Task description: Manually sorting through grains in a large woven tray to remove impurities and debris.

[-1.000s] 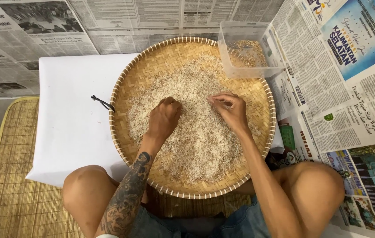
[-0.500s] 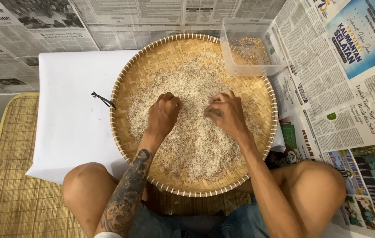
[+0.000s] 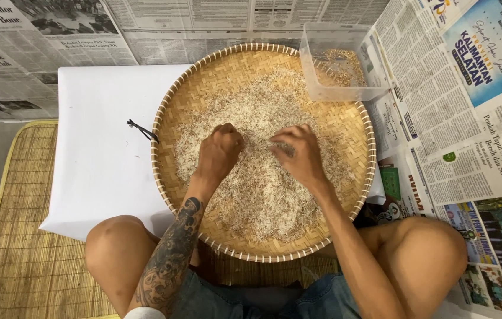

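Your right hand (image 3: 301, 156) has slid leftward, near your left hand (image 3: 220, 152); both rest loosely curled, clamping nothing, on rice (image 3: 262, 183) mid-tray (image 3: 215, 71).

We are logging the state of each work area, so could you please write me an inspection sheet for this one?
Surface: white sheet over newspapers, with a woven mat at the left.
Job's things: round woven tray spread with rice; clear plastic tub on the tray's far right rim, holding some husks.
Clutter: nothing seen.
Hands: left hand and right hand both down in the rice, fingers curled; whether they grip any cannot be told.
Cables: none; only a short black cord on the tray's left rim.
Surroundings: the person's bare knees at the near edge, grey floor far left.
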